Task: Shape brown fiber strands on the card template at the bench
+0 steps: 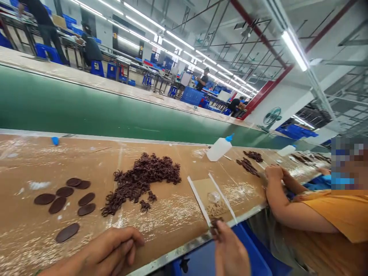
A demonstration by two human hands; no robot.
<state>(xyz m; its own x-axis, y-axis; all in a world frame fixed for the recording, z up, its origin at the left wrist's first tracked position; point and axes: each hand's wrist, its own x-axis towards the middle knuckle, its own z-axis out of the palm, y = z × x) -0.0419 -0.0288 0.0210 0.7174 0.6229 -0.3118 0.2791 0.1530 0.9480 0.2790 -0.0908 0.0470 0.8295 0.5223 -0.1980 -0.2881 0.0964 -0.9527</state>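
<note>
My right hand [232,251] is at the table's front edge, its fingers pinched on a small dark brown curly piece [216,224]. Beyond it, a clear patch between two white strips [198,201] holds a round clear blob and brown specks. My left hand [110,249] rests low over the brown tabletop, fingers loosely bent and apart, with nothing visible in it. Past the left hand lies a heap of dark brown curly pieces [146,174], with a few loose ones [145,206] beside it. Several flat dark brown ovals [68,232] lie to the left.
A white squeeze bottle [219,149] with a blue tip lies tilted behind the strips. A blue cap [55,141] is at the far left. Beyond the tabletop runs a green belt [115,109]. A blue bin [198,257] sits below the edge. A co-worker in orange [330,214] works at right.
</note>
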